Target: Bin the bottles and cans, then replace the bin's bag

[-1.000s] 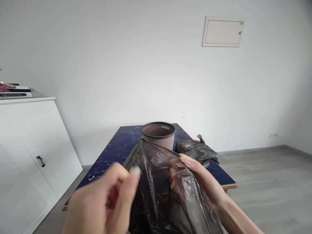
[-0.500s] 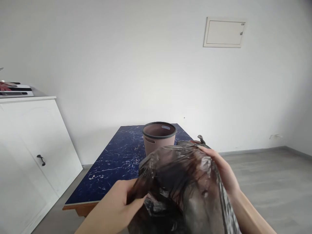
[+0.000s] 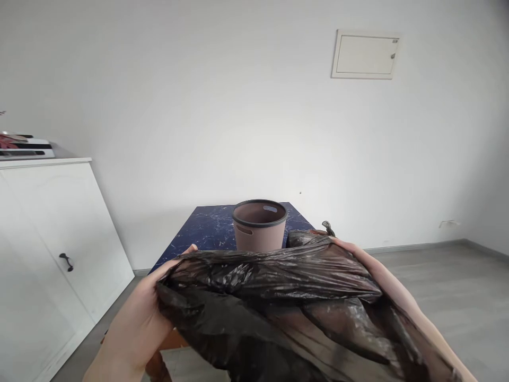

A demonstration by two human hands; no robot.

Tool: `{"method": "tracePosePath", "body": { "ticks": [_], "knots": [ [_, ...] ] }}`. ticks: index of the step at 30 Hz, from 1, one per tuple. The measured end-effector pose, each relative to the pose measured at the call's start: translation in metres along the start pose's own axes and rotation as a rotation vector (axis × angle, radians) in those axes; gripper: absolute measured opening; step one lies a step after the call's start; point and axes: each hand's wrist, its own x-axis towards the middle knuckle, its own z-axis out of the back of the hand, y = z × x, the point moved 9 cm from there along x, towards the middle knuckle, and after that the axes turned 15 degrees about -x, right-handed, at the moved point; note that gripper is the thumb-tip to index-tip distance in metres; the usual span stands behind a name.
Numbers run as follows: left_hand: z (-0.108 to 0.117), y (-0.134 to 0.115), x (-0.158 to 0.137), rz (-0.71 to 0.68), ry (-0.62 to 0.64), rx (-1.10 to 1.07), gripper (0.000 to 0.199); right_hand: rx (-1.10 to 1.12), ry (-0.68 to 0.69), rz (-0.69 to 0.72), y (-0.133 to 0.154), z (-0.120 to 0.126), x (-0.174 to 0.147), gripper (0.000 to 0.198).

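A thin black plastic garbage bag (image 3: 254,281) hangs stretched wide between my two hands, its upper edge pulled nearly straight. At the bag's left end, my left hand (image 3: 145,305) grips it, with some fingertips showing above the edge and the rest hidden by plastic. My right hand (image 3: 363,262) holds the opposite end, its fingers partly covered by the bag. Just beyond the bag stands an upright pinkish-brown trash can (image 3: 260,237) with a dark rim and side handle slots. Neither hand touches the can.
The can stands on a blue marble-patterned table (image 3: 207,228). Right of it lies a dark tied plastic bag (image 3: 299,238), partly hidden. A white cabinet (image 3: 43,228) stands at left, and a wall panel (image 3: 365,54) is at upper right.
My left hand has moved left and up, spreading the bag wider. Its bunched top is now drawn into a long edge. My right hand has shifted slightly right; the can stays put.
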Motion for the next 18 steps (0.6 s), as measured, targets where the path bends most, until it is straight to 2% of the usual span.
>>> {"method": "tracePosePath", "body": {
  "ticks": [2,3,5,7,9,12,14,16,18],
  "knots": [
    [0.006,-0.004,-0.004,0.009,-0.114,0.022,0.038,0.035,-0.017,-0.092,-0.004,-0.001,-0.009,0.042],
    [0.006,-0.008,-0.008,-0.016,-0.125,0.056,0.033,0.066,-0.023,-0.132,-0.006,-0.001,-0.014,0.044],
    [-0.004,-0.022,-0.019,-0.137,-0.018,0.203,0.019,0.13,-0.015,-0.151,-0.009,-0.001,-0.022,0.049],
    [-0.022,-0.034,-0.035,-0.313,0.171,0.486,0.025,0.154,0.01,-0.109,-0.008,0.002,-0.026,0.052],
    [-0.037,-0.033,-0.051,-0.444,0.32,0.796,0.032,0.07,0.066,-0.006,-0.001,0.004,-0.027,0.054],
    [-0.043,-0.019,-0.057,-0.466,0.4,1.16,0.054,-0.293,0.276,0.252,0.02,-0.012,-0.033,0.053],
    [-0.043,-0.007,-0.051,-0.409,0.426,1.387,0.066,-0.608,0.455,0.339,0.019,-0.031,-0.042,0.05],
    [-0.041,0.006,-0.045,-0.298,0.512,1.531,0.053,-0.882,0.542,0.343,0.008,-0.043,-0.046,0.048],
    [-0.038,0.015,-0.041,-0.201,0.616,1.54,0.028,-1.054,0.5,0.357,0.0,-0.047,-0.045,0.042]
  ]
}}
